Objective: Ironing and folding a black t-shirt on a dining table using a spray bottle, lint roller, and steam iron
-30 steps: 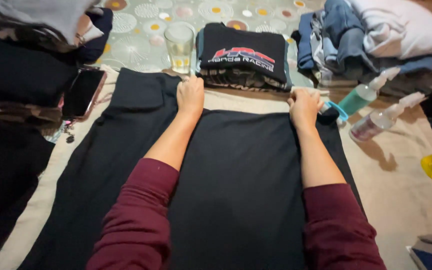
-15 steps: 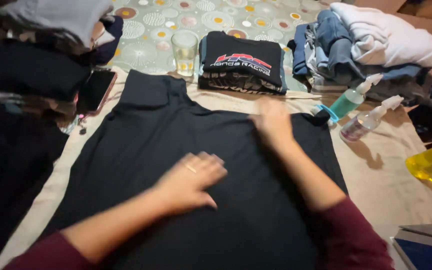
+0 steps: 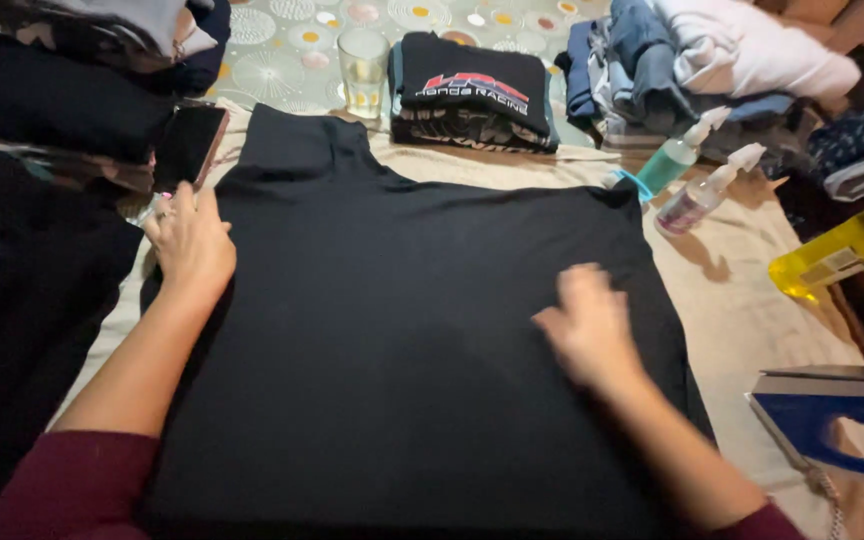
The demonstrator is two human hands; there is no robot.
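Observation:
A black garment (image 3: pixel 402 330) lies spread flat on a beige cloth (image 3: pixel 752 300), one sleeve folded toward the top left. My left hand (image 3: pixel 190 240) rests at the garment's left edge, fingers apart, just below a dark phone (image 3: pixel 189 145). My right hand (image 3: pixel 587 325) lies palm down on the garment's right half, fingers spread and blurred. Neither hand holds anything. Both arms wear maroon sleeves.
A folded black shirt stack (image 3: pixel 472 95) and a drinking glass (image 3: pixel 364 68) sit beyond the garment. Two spray bottles (image 3: pixel 687 160) lie at the right, with a yellow bottle (image 3: pixel 842 250) and a blue iron (image 3: pixel 832 415) nearer. Piled clothes (image 3: pixel 712 60) fill the top right; dark clothes (image 3: pixel 42 110) the left.
Both hands left the garment's far edge. The left hand swept across to the left edge; the right hand slid back toward me onto the right half. The view shifted toward the right.

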